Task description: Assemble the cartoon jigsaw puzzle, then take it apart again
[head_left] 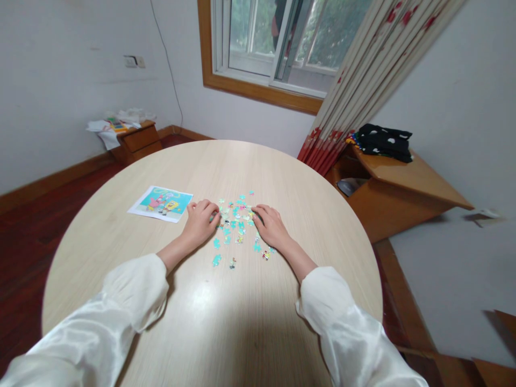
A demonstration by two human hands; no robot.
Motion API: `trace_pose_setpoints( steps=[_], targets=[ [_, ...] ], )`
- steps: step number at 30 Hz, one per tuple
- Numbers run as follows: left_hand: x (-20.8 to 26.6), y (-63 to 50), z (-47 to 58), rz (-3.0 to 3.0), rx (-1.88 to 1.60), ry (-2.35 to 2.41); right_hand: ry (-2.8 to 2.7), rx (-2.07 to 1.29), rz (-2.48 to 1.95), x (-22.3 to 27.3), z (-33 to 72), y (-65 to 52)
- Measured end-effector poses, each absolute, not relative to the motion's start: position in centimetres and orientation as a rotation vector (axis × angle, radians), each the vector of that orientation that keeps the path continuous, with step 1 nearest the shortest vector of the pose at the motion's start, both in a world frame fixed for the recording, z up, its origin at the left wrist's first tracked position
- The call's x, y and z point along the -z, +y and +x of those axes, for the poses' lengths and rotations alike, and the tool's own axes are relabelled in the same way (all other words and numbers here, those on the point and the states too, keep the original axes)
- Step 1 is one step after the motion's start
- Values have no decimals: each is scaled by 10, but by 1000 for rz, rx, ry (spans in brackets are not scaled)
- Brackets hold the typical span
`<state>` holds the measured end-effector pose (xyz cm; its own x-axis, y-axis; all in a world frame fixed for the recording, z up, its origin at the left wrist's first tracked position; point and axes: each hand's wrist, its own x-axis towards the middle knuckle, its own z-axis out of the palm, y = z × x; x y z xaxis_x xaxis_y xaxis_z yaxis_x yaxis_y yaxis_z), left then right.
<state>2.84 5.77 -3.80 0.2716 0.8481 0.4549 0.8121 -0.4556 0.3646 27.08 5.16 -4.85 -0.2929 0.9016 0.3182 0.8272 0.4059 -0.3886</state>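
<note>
Loose jigsaw puzzle pieces [234,224], mostly turquoise with some yellow and pink, lie scattered in a patch on the round table. At the left edge of this patch, my left hand [201,219] rests palm down, its fingers bent and a little apart at the pieces. My right hand [271,224] is on the opposite edge, fingers apart and slightly curved, the tips by the pieces. No piece shows lifted in either hand; what lies under the fingers is hidden. A printed cartoon picture [162,204] lies flat just left of my left hand.
The round wooden table [226,322] fills the middle of the view. Beyond it are a window [262,43] and a long curtain [342,91]. A small cabinet [139,141] with papers stands at the back left. On the right, a wooden cabinet [407,188] carries a black cloth [385,142].
</note>
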Motion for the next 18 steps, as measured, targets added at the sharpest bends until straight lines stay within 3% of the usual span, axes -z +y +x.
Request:
trace_pose_setpoints(
  steps=[18],
  targets=[
    [33,54,30,2393,-859,1644,-2172,-206,-1437,49,272,53]
  ],
)
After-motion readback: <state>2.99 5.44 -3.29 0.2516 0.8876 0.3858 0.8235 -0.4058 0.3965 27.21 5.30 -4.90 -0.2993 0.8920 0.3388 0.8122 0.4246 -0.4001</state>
